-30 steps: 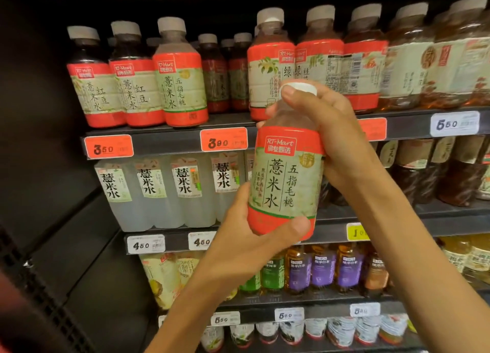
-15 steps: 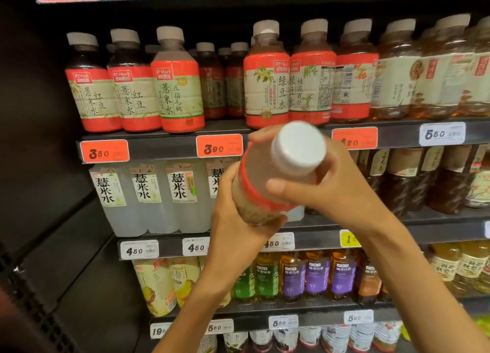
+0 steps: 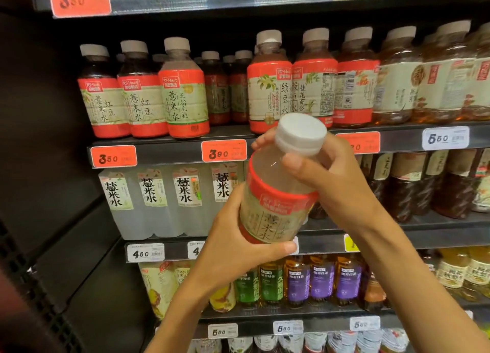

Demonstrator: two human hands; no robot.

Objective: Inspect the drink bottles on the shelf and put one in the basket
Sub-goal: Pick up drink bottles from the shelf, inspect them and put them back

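bottle: red-and-cream labelled drink bottle (image 3: pixel 275 201), held clear of the shelf, mid-frame, in front of the second and third tiers
axis: long axis tilted, white cap (image 3: pixel 301 133) leaning toward the camera and up-right, base down-left and away; label front partly readable
left hand: left hand (image 3: pixel 233 246) cupped under and round the base, thumb wrapped along the bottom edge of the label, fingers curled behind; carrying the weight
right hand: right hand (image 3: pixel 331 177) wrapped round the shoulder just below the cap, thumb on the near side of the clear neck, fingers curled round the far side; gripping
contact: both hands touching the bottle, one at each end of the axis
shelf: shelf rail (image 3: pixel 169 151) with orange price tags, far of the hands; same red-label bottles (image 3: pixel 183 92) standing upright on the tier above-left; clear pale bottles (image 3: pixel 148 201) on the tier left of the held one
basket: not in view; direction from the hands cannot be told
step: judged as inspection stage, bottle being looked over
progress: pick done, drop into basket not yet done
next move: likely needs one hand to let go; right hand at the neck better placed to carry it cap-up, left hand better placed to lower it base-first
risk: smooth tapering neck, could slip if gripped there alone
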